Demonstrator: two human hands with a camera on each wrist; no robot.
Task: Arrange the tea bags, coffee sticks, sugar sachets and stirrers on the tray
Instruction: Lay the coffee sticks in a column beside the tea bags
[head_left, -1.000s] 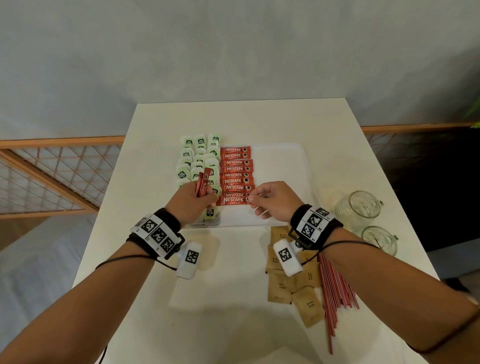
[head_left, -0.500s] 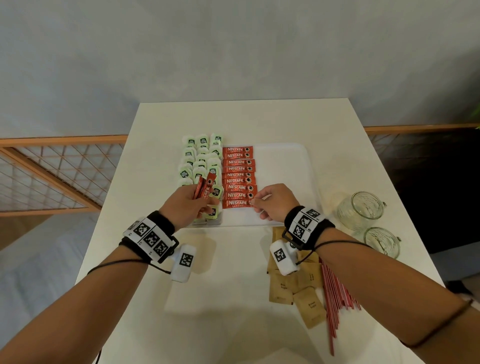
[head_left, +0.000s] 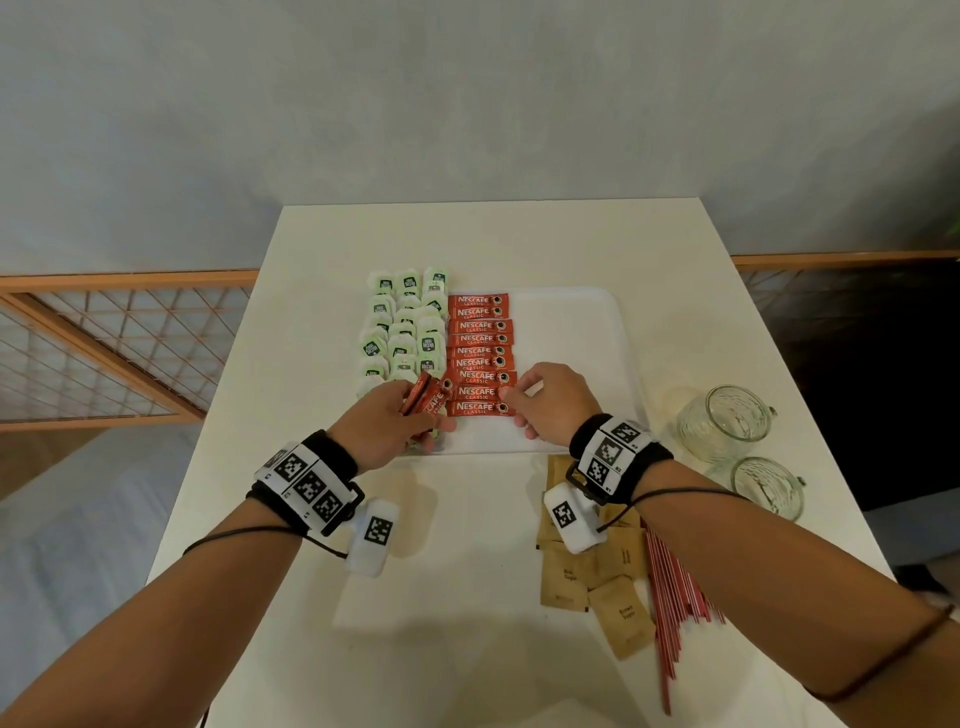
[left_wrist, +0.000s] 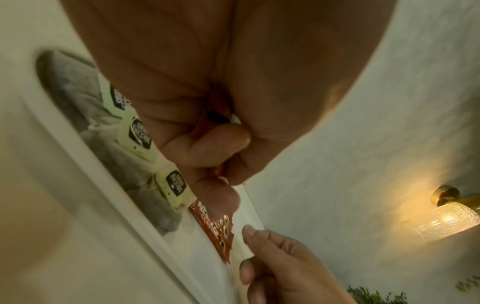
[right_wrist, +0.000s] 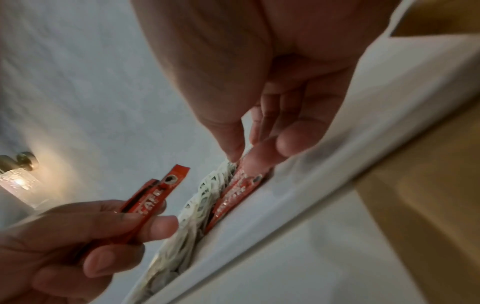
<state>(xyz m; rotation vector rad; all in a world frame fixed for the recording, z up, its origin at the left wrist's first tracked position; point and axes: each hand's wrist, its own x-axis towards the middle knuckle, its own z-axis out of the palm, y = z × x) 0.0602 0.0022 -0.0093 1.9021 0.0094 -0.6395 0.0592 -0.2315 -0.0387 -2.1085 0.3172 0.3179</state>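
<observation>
A white tray (head_left: 571, 338) holds several green-and-white tea bags (head_left: 405, 332) in columns on its left part. A column of red coffee sticks (head_left: 480, 338) lies beside them. My left hand (head_left: 410, 415) grips a small bundle of coffee sticks (head_left: 426, 397) just above the tray's near left corner; the bundle (right_wrist: 153, 197) points up and away. My right hand (head_left: 519, 400) pinches the right end of the nearest laid stick (head_left: 475, 408), with thumb and forefinger on it (right_wrist: 233, 195). Brown sugar sachets (head_left: 618, 571) and red stirrers (head_left: 670, 597) lie on the table under my right forearm.
Two glass mugs (head_left: 724, 423) (head_left: 769, 486) stand on the table to the right of the tray. The tray's right half is bare. The white table (head_left: 467, 239) stretches beyond the tray to a grey wall. A wooden lattice rail runs on both sides.
My right hand has laid a slanted coffee stick flat at the near end of the column. My left hand has tilted its bundle down towards the tray.
</observation>
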